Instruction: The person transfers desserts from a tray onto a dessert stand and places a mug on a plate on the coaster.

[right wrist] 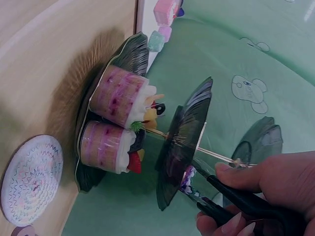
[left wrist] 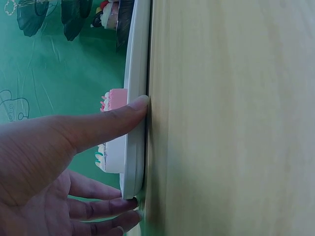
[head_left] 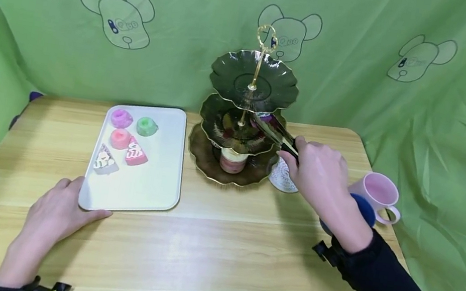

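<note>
My left hand (head_left: 55,209) holds the near-left corner of a white tray (head_left: 159,174), thumb along its front edge and fingers at its side. On the tray lie a pink cake slice (head_left: 135,153), a grey-white cake slice (head_left: 106,161) and purple (head_left: 121,118), green (head_left: 146,126) and pink (head_left: 120,138) ring-shaped sweets. My right hand (head_left: 320,169) grips black-handled tongs (right wrist: 231,189). Their tips reach over the middle tier of a dark three-tier stand (head_left: 230,74), at a small purple-and-white piece (right wrist: 187,178), partly hidden by the tier in the right wrist view.
Two layered dessert cups (right wrist: 118,96) topped with fruit stand on the bottom tier. Right of the stand lies a round speckled coaster (head_left: 283,178). A pink mug (head_left: 377,188) and a dark blue round object (head_left: 364,209) are beside my right forearm. Green cloth (head_left: 187,31) hangs behind the table.
</note>
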Motion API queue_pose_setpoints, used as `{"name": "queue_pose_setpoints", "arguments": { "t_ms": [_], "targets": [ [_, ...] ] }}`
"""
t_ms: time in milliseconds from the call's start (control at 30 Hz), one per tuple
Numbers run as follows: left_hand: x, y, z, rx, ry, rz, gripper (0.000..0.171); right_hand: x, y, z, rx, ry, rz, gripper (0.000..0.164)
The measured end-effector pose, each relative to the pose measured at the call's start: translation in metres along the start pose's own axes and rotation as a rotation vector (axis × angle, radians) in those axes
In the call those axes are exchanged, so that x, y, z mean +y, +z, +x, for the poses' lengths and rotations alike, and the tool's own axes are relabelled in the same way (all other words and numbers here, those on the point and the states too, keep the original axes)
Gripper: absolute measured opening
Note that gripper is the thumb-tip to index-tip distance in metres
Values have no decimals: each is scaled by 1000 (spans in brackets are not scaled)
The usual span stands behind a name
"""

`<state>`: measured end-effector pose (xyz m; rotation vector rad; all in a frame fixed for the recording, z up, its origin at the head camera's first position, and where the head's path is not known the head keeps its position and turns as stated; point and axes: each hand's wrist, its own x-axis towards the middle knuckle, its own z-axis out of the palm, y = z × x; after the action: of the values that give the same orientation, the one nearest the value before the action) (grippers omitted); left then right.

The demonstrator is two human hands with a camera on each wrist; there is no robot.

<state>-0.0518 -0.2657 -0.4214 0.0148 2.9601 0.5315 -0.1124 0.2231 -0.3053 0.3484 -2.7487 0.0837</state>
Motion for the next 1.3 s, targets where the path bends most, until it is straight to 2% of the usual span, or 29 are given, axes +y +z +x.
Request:
{"name": "queue_pose_setpoints", "arguments": {
  "t_ms": [467, 867, 1300],
  "targets": [
    [0, 0, -1, 6, -1, 1, 101, -7, 9, 20, -52, -6, -49, 45],
    [0, 1, 0, 9, -4, 5, 101, -8, 15, 22, -9, -18, -54, 44],
    [0, 2, -1, 17, -8, -3, 99, -10, 15, 20, -14, -21, -77, 49]
  ]
}}
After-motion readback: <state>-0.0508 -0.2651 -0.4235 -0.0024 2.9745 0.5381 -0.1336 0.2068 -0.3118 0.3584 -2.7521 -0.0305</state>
